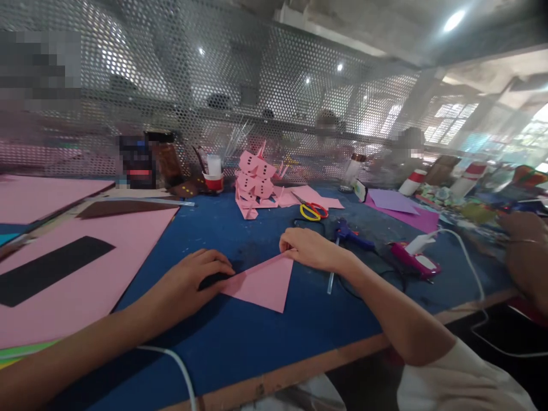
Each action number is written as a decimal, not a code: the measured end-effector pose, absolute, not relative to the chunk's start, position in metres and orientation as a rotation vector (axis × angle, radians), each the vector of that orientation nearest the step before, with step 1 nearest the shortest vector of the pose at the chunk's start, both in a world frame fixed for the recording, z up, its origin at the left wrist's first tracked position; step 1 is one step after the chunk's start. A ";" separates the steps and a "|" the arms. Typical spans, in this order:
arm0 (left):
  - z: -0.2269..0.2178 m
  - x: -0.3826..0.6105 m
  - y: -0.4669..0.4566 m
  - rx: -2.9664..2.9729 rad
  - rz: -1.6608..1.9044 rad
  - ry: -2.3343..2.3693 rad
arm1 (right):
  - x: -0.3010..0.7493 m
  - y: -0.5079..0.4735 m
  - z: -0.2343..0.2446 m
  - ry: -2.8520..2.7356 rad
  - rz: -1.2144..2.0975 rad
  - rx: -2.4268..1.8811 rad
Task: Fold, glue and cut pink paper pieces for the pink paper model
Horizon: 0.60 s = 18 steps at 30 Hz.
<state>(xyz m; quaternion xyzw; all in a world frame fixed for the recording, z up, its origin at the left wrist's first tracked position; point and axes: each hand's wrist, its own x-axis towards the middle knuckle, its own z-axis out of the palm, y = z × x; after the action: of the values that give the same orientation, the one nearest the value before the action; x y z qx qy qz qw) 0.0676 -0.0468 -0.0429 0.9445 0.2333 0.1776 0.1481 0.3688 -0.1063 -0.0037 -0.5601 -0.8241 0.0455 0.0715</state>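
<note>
A pink paper triangle [264, 283] lies folded on the blue table [240, 337] in front of me. My left hand [194, 279] rests with curled fingers pressing down on the triangle's left corner. My right hand [309, 249] has its fingers closed in a pinch on the triangle's upper right corner. A pile of folded pink paper shapes [255, 180] stands farther back at the middle.
Large pink sheets [85, 268] with a black strip [47, 269] lie at left. Scissors [311, 210], a blue glue gun [351, 234] and a pink glue gun [415, 260] with cords lie at right. A perforated metal screen rises behind. Another person's hand [526, 251] is at far right.
</note>
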 end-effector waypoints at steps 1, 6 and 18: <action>-0.042 0.070 -0.047 2.691 0.502 0.697 | 0.368 -0.107 -0.003 -2.457 0.154 -1.673; -0.033 0.077 -0.050 2.471 0.410 0.927 | 0.362 -0.112 0.000 -2.339 0.132 -1.560; -0.025 0.064 -0.039 1.874 0.645 0.956 | 0.346 -0.116 -0.003 -1.654 0.123 -1.500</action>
<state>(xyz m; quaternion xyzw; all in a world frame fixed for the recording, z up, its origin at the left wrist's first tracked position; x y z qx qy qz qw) 0.0637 -0.0391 -0.0252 0.7590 0.3872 0.2612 0.4535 0.3458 -0.1159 -0.0028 -0.6031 -0.6653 0.0493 0.4373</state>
